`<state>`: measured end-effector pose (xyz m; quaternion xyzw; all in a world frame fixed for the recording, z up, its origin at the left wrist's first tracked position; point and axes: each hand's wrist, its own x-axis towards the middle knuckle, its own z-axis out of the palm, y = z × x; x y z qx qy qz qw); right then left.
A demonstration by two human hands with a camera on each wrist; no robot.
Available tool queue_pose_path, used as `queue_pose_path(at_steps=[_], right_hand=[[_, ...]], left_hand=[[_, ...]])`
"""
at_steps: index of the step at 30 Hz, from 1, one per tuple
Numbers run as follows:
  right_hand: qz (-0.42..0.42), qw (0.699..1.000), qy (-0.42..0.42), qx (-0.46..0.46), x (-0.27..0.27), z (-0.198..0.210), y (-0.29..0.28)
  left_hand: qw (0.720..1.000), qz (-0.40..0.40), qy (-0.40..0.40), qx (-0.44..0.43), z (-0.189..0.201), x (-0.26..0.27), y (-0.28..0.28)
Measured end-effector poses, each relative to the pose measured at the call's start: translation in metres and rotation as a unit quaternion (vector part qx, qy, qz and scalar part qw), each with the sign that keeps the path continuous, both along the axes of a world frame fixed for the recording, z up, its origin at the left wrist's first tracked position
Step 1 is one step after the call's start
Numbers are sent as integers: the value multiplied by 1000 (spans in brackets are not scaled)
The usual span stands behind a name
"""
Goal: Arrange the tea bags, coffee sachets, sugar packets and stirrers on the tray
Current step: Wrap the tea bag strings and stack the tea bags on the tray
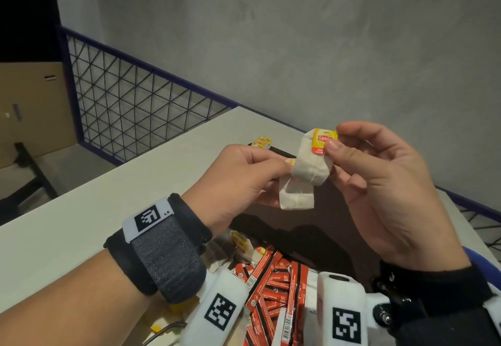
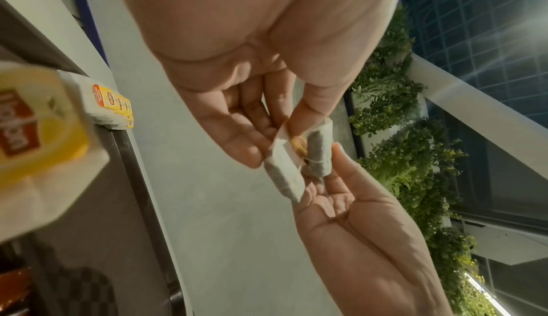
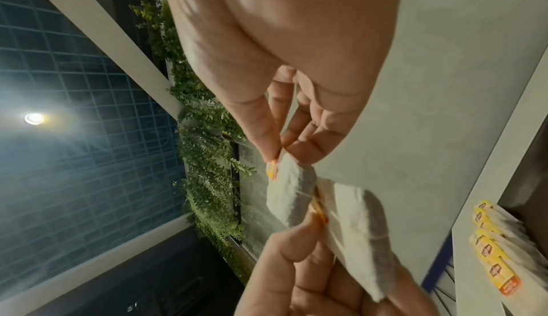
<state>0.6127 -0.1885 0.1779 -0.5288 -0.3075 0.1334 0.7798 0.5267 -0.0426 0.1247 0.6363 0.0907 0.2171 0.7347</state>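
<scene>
Black wrist straps [image 1: 162, 250] — white tags, square-patterned markers [image 1: 149, 216].

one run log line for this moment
stage: separating tea bags over tray | left hand: pinches lower tea bag | right hand: pinches upper tea bag by tag | placed: none

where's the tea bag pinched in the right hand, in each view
Head: tea bag with the yellow tag, centre right, right hand pinching its tag.
Left wrist: the right-hand bag, centre.
Right wrist: the upper bag, centre.
Shared landmark: the tea bags stacked on the tray.
</scene>
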Motion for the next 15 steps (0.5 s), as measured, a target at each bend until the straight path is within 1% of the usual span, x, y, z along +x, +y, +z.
queue_pose_path(at_steps=[4,10,15], right_hand=[[37,999,-13,-27,2,2,-4],[69,995,21,-61,10,3,-11],[111,987,-25,-114,16,3,-21]], left_hand=[[999,26,-13,-25,0,1,0],[998,49,-33,-15,-1,1,0],[997,70,-45,4,-3,3,3]])
